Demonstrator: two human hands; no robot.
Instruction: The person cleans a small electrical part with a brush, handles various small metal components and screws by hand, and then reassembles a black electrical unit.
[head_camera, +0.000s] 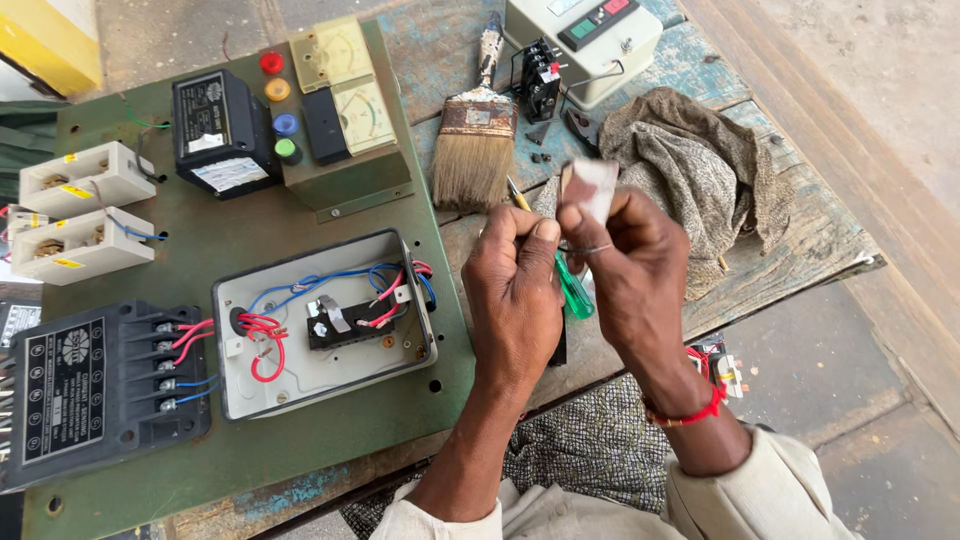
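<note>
At centre frame the left hand pinches something small between thumb and forefinger; what it is cannot be told. The right hand, just beside it, pinches a blurred whitish piece at its fingertips, and a green screwdriver shows between the two hands. Left of them an open box with red and blue wires sits on a green board. A paintbrush lies at upper centre, a crumpled rag at upper right, both on a worn bench
</note>
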